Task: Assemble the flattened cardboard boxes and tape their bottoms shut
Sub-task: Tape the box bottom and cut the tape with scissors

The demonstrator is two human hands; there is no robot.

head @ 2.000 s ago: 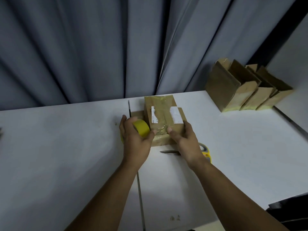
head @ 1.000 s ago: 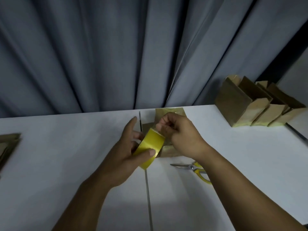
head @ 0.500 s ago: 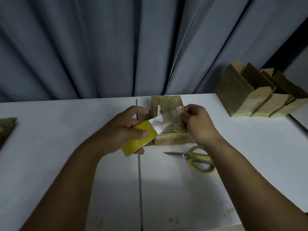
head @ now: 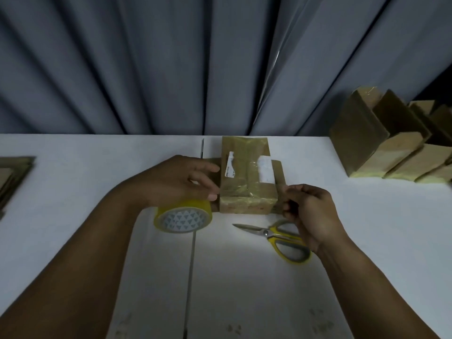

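Now tape (head: 254, 187) spans the box (head: 244, 206) between left fingers (head: 212, 196) and right fingers (head: 293, 193).

My white worktop (head: 97, 167) has the box (head: 247, 201) mid-back, scissors (head: 265, 233) just in front, row of boxes (head: 391, 152) far right, flattened stack (head: 12, 174) far left.

Dim light falls on a grey-blue fabric curtain (head: 146, 64) in deep vertical folds hanging behind a flat white desk (head: 73, 182), whose top is split by a thin dark seam (head: 192, 253), with a black gap (head: 440, 77) at upper right.
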